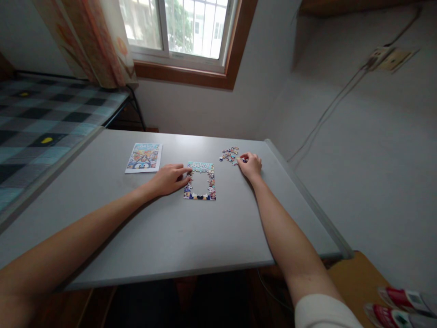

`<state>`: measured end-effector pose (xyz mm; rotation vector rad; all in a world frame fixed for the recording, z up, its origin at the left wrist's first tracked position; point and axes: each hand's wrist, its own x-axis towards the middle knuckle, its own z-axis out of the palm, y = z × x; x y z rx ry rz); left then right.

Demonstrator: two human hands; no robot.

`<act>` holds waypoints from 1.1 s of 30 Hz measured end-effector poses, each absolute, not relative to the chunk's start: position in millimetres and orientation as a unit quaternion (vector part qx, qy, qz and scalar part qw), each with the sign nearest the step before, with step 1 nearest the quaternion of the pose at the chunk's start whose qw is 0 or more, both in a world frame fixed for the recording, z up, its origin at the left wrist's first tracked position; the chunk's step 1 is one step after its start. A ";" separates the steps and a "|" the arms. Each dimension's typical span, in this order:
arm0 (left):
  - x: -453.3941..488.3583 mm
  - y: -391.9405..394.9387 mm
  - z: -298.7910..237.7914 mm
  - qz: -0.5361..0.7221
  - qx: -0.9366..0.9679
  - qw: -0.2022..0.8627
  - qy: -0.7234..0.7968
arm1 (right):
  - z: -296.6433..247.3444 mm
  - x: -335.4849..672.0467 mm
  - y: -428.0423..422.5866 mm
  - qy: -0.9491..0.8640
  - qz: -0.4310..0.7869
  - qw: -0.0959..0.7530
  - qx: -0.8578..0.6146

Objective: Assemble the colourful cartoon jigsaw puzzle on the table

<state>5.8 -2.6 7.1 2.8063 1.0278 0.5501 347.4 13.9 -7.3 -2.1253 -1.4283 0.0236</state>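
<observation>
A jigsaw puzzle (212,182) lies on the table with its border joined and its middle showing bare tabletop. My left hand (171,179) rests at its left side, fingers stretched out and touching the upper left border. To the right is a small heap of loose puzzle pieces (229,154). At the heap's right edge, my right hand (251,166) has thumb and fingertips pinched around a small puzzle piece (244,160), partly hidden by the fingers. A printed reference picture (144,158) with a penguin lies flat, left of the puzzle and beyond my left hand.
The grey-white table (177,237) has a raised rail (303,193) along its right side. A checked bed (51,118) stands to the left, a window (177,27) behind. Two red-labelled bottles (392,314) lie at the lower right. A cable (324,114) hangs from the wall socket.
</observation>
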 end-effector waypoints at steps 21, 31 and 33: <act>6.7 -2.6 7.4 0.174 0.921 0.051 0.345 | -7.9 347.7 13.5 -0.540 0.006 0.287 -0.791; 7.1 -3.2 8.8 0.177 0.921 0.053 0.344 | -6.5 346.0 12.5 -0.537 0.010 0.288 -0.793; 7.3 -3.8 9.6 0.176 0.920 0.055 0.344 | -6.9 346.1 12.7 -0.536 0.011 0.287 -0.794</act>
